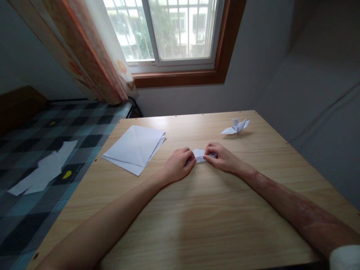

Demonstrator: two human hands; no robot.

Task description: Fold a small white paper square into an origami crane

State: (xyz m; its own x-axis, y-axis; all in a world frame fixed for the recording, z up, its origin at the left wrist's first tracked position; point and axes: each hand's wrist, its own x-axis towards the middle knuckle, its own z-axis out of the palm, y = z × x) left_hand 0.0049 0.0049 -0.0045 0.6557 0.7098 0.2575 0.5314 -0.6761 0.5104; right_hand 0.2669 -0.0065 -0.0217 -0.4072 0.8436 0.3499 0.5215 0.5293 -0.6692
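A small piece of folded white paper [199,154] is held just above or on the table, between my two hands. My left hand [180,163] pinches its left end, fingers curled and pressed together. On the other side, my right hand [221,156] grips the right end between thumb and fingers. Both ends of the paper are hidden by the fingers; only its middle shows. Beyond my right hand stands a finished-looking white paper crane [236,126]. Left of my left hand lies a stack of square white paper sheets [134,148] with creases across the top one.
The light wooden table [180,225] reaches toward a wall below a barred window [182,33]. To the left, a bed with a checked cover [92,116] bears several white paper scraps [46,170]. An orange curtain [98,52] hangs beside the window.
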